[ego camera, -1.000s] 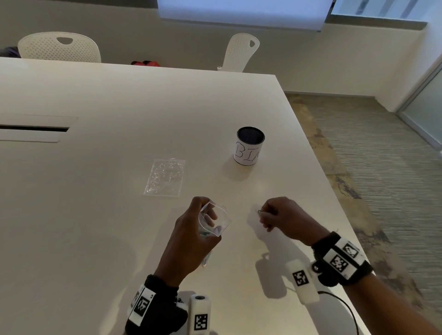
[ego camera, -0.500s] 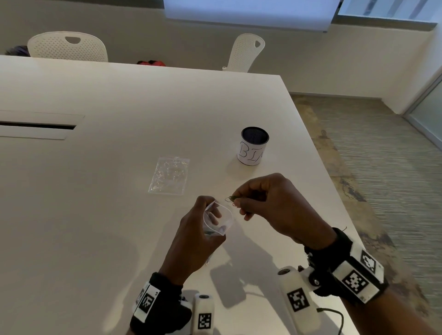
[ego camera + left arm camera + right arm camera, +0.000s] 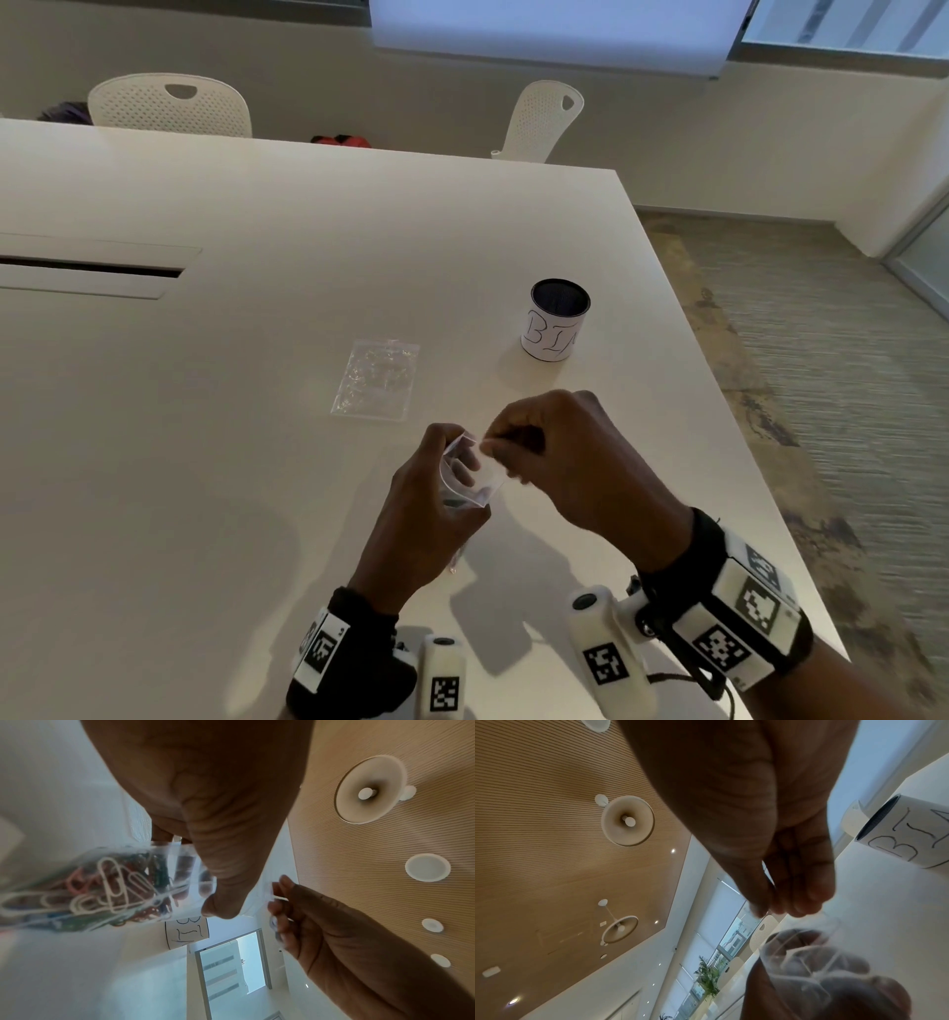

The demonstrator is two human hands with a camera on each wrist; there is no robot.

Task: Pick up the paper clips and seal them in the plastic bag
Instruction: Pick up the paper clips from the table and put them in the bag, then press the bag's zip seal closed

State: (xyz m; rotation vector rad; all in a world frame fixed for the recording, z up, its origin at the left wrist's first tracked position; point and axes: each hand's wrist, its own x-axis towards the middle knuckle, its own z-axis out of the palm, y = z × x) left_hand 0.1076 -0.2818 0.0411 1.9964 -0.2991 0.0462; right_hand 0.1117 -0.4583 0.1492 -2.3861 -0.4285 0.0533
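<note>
My left hand holds a small clear plastic bag upright above the white table, its mouth spread open. In the left wrist view the bag holds several coloured paper clips. My right hand is at the bag's mouth, thumb and fingertips pinched together just above the opening. They pinch a thin paper clip, almost entirely hidden by the fingers.
A second clear bag lies flat on the table behind my hands. A cup marked BIN stands at the back right, near the table's right edge. Two white chairs stand beyond the far edge. A cable slot is at left.
My right hand lifted a paper clip off the table and carried it left and up to the bag's mouth. The left hand kept the bag open and rose slightly.
</note>
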